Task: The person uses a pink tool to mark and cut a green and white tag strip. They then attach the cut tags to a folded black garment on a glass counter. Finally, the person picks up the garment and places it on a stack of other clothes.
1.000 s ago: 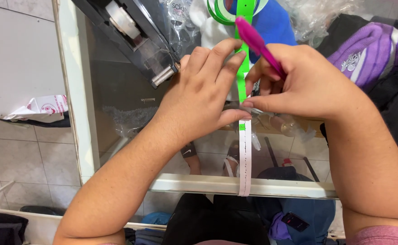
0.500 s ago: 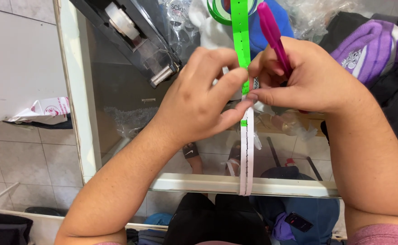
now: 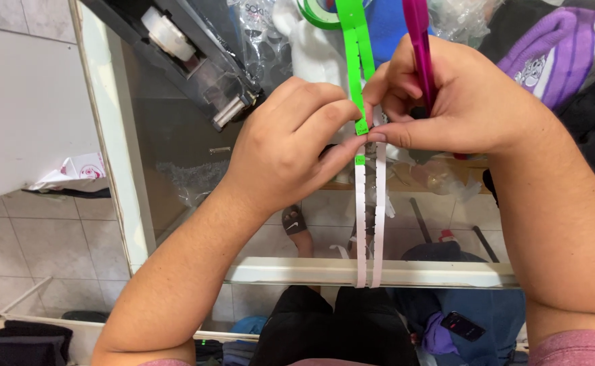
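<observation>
Left hand (image 3: 287, 146) and right hand (image 3: 460, 102) pinch green label strip (image 3: 353, 47); more white backing (image 3: 368, 224) hangs below than before. Pink pen (image 3: 419, 41) now upright in right hand.

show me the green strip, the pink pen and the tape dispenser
green strip (image 3: 356, 61), head view, on the flat band above the fingers
pink pen (image 3: 419, 41), head view, on the barrel above the right hand
tape dispenser (image 3: 189, 57), head view, on the dark body beside the white roll

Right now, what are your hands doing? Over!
Left hand pinching green strip. Right hand pinching it too, gripping pink pen. White backing strips hang below. Nothing blocking.
</observation>
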